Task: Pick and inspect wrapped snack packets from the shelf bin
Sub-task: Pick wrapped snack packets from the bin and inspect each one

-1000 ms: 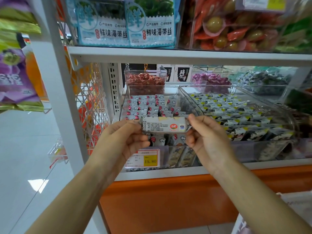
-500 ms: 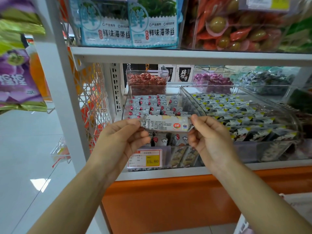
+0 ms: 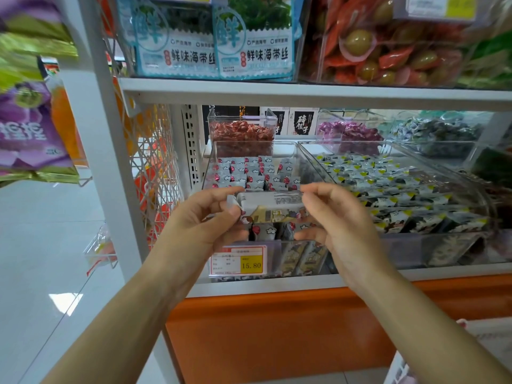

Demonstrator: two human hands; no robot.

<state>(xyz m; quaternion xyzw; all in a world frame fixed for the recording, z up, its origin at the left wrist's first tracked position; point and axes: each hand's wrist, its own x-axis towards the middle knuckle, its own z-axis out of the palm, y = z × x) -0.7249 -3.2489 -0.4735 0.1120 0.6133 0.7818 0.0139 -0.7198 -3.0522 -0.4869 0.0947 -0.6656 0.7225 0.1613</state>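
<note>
Right now both hands hold one wrapped packet (image 3: 270, 206) level in front of the clear bin (image 3: 207, 173) on the middle shelf, just above the bin's front edge. The left hand (image 3: 205, 220) pinches the packet's left end between thumb and forefinger, and the crimped end curls over the thumb tip. The right hand (image 3: 338, 223) grips the right end with its fingertips; how its thumb lies I cannot make out. The grey print on the packet's upper face is too small to read. Fingers partly cover the darker picture below it. More packets stand in rows inside the bin, the nearest hidden behind the hands. A price tag (image 3: 239, 260) at the front reads 15.80; its other lines are blurred.
</note>
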